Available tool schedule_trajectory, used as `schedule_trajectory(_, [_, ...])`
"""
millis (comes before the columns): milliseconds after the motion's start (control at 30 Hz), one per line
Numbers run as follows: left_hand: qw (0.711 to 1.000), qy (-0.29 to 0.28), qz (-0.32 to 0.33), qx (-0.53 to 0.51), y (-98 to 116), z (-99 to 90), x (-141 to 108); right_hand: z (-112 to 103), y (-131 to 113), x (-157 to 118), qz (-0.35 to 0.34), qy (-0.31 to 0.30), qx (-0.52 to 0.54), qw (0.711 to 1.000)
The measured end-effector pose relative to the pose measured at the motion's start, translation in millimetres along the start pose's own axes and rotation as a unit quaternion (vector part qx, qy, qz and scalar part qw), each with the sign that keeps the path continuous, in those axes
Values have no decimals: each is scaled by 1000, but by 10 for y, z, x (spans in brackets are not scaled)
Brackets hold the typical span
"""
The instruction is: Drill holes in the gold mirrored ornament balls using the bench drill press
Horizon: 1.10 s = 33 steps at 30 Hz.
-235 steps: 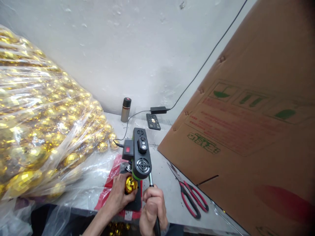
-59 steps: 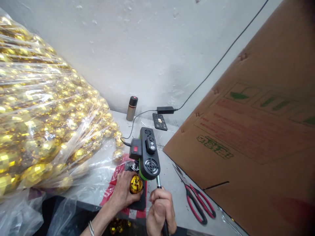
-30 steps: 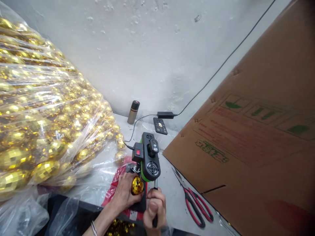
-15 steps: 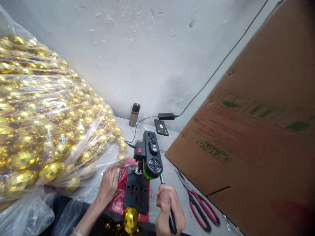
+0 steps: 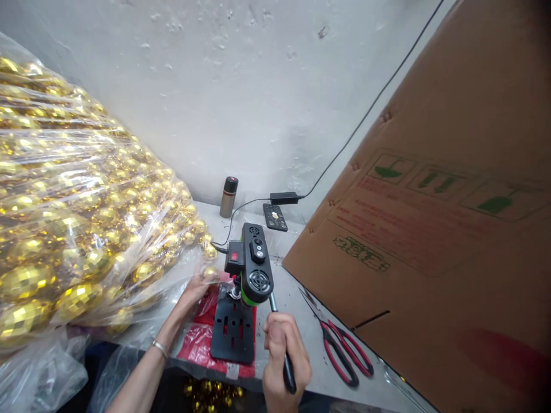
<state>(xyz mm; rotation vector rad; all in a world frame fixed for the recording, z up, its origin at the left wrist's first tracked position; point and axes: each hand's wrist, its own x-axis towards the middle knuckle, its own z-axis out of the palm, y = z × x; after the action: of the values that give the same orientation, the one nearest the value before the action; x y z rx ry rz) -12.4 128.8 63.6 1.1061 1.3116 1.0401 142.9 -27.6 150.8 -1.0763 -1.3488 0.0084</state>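
My left hand is beside the clear bag at the machine's left, its fingers around a faceted gold ball; the fingertips are partly hidden. My right hand is wrapped around the black-gripped lever of a small bench drill press. The machine has a black and green head and a flat slotted black base plate. Under that plate lies red plastic sheeting. A large clear plastic bag full of gold balls fills the left side.
Red-handled scissors lie right of my right hand, beside a big cardboard box. Behind the machine are a bottle, a phone and a power adapter with its cable. More gold balls lie below the table edge.
My left hand has moved forward from beside the base plate to the gold ball. The gold ball at the plate's front edge has gone from there. My right hand stays on the lever.
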Motion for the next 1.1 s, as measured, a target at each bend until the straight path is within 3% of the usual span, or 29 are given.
schedule_trajectory(167, [993, -11, -62, -100, -59, -200, -423, -16, -71, 125, -16, -4, 8, 1000])
schedule_trajectory(300, [986, -38, -78, -143, -159, -203, -737, -40, -172, 287, 8, -14, 10, 1000])
schedule_trajectory(467, [998, -26, 48, 20, -353, -27, -810, -72, -259, 428, 1, -31, -3, 1000])
schedule_trajectory(667, [969, -13, 184, 165, -535, 166, -871, -83, -254, 363, -14, -37, -9, 999])
schedule_trajectory(833, [937, 4, 278, 209, -614, 252, -914, -92, -234, 300, -17, -44, -7, 999])
schedule_trajectory(967, [918, 41, 320, 229, -633, 305, -913, -96, -221, 287, -18, -49, -9, 999])
schedule_trajectory(1100, [907, 40, 351, 230, -587, 337, -894, -93, -227, 294, -17, -40, -8, 999])
